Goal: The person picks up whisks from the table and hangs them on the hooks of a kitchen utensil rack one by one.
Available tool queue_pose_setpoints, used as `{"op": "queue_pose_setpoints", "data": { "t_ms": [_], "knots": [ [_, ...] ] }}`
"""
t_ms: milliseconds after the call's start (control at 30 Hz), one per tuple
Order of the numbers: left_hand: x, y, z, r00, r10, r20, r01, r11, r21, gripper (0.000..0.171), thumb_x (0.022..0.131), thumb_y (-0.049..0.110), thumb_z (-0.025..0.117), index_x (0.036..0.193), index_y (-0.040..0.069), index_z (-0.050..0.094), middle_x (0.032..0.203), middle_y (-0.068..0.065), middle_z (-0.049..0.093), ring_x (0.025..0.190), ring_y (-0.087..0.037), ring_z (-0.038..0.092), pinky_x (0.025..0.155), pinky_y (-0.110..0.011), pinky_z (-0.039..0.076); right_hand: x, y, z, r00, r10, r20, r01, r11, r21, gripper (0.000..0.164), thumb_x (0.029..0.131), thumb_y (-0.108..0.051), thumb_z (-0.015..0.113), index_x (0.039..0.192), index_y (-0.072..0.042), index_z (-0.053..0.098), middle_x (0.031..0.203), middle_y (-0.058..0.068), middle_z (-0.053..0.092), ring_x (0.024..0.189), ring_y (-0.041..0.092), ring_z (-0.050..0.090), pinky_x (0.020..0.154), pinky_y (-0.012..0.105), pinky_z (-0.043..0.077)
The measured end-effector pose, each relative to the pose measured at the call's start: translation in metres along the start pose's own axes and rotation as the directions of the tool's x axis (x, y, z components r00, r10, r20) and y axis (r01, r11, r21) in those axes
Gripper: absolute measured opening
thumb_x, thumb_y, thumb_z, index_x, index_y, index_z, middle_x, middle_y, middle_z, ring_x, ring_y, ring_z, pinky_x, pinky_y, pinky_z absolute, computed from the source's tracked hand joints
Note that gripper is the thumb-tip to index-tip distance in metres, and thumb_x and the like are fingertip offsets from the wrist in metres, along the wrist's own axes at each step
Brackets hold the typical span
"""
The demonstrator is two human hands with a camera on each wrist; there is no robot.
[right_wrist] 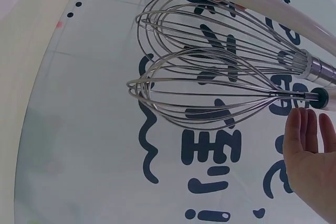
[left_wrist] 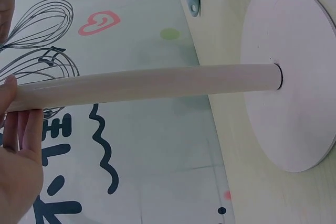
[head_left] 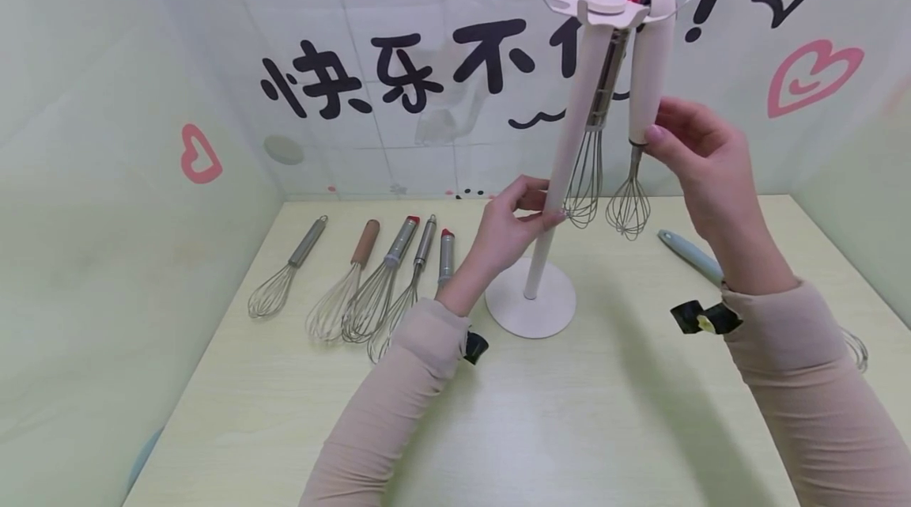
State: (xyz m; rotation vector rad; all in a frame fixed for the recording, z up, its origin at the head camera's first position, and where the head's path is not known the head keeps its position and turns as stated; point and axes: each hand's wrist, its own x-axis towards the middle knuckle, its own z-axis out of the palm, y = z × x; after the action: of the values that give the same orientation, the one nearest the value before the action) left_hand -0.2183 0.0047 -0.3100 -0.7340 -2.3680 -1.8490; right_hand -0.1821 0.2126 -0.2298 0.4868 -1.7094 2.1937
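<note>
Two beige sleeves (head_left: 790, 333) reach from the near side toward the tall white stand (head_left: 571, 135), far and right of centre, with a white-handled whisk (head_left: 651, 72), wires down, at the right of its top. The left hand (head_left: 508, 228) curls round the stand, the right hand (head_left: 712, 163) pinches the whisk's handle; if that is poorly seated, release might drop it, and uneven pulling could tip the stand.
</note>
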Motion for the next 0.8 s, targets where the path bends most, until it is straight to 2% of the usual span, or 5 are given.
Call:
{"op": "queue_pose_setpoints", "data": {
  "t_ms": [200,367,600,800],
  "knots": [
    [0.0,-0.001,0.001,1.0,-0.014,0.001,0.014,0.999,-0.039,0.038,0.085,0.007,0.07,0.121,0.004,0.057,0.108,-0.018,0.066,0.103,-0.026,0.064,0.089,-0.021,0.056,0.001,0.005,-0.011,1.0,-0.001,-0.012,0.001,1.0,0.021,0.022,0.092,-0.004,0.059,0.112,-0.003,0.067,0.102,0.004,0.067,0.095,0.014,0.064,0.083,0.017,0.057],
    [0.0,-0.001,0.001,1.0,-0.018,-0.002,0.018,0.999,-0.043,0.038,0.085,0.007,0.07,0.121,0.004,0.057,0.108,-0.018,0.066,0.102,-0.026,0.063,0.09,-0.02,0.056,0.001,0.011,-0.026,0.999,0.019,-0.045,-0.018,0.999,0.034,0.018,0.091,-0.007,0.061,0.107,-0.003,0.068,0.096,0.004,0.068,0.09,0.012,0.065,0.081,0.017,0.058],
    [-0.001,0.0,0.002,1.0,-0.009,-0.006,0.009,0.999,-0.05,0.038,0.085,0.006,0.07,0.12,0.004,0.057,0.109,-0.018,0.066,0.103,-0.026,0.064,0.09,-0.02,0.056,0.0,0.022,-0.05,0.995,0.07,-0.075,-0.073,0.997,-0.031,0.016,0.09,-0.008,0.063,0.104,-0.004,0.069,0.09,0.001,0.069,0.086,0.01,0.066,0.078,0.015,0.057],
    [-0.001,-0.001,0.002,1.0,-0.01,-0.002,0.01,0.999,-0.046,0.038,0.085,0.007,0.07,0.121,0.004,0.056,0.11,-0.018,0.066,0.104,-0.026,0.063,0.089,-0.02,0.056,-0.003,0.03,-0.069,0.99,0.103,-0.101,-0.114,0.987,-0.116,0.012,0.09,-0.01,0.064,0.1,-0.011,0.071,0.087,-0.004,0.07,0.084,0.006,0.066,0.075,0.011,0.056]
  ]
}}
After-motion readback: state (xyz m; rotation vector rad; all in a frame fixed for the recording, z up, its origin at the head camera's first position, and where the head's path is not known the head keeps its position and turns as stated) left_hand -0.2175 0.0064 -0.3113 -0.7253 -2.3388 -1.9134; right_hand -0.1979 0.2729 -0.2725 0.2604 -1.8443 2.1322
